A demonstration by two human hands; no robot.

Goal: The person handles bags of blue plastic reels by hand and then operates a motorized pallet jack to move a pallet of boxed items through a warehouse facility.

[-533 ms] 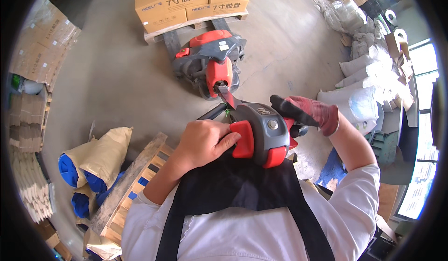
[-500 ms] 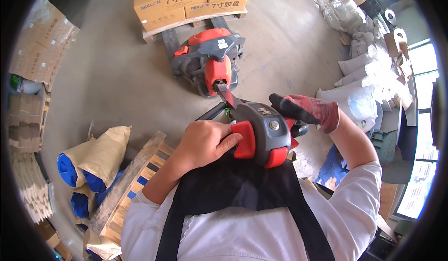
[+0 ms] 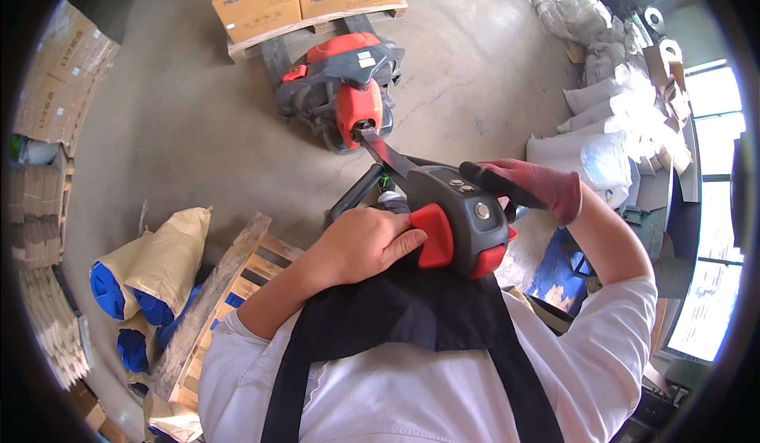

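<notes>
Head view: a person's two hands at the control handle (image 3: 469, 233) of a red-and-grey pallet truck (image 3: 358, 104).
Compared with half a second ago, the handle sits farther right of the truck's body, which suggests it is being turned. It is just in front of the person's chest. The bare left hand (image 3: 360, 245) curls around its left side, thumb against a red paddle (image 3: 432, 237); the gloved right hand (image 3: 546, 190) lies over its right side, its grip hidden, so I cannot tell whether it is closed. Boxes (image 3: 317, 0) stand beyond.
</notes>
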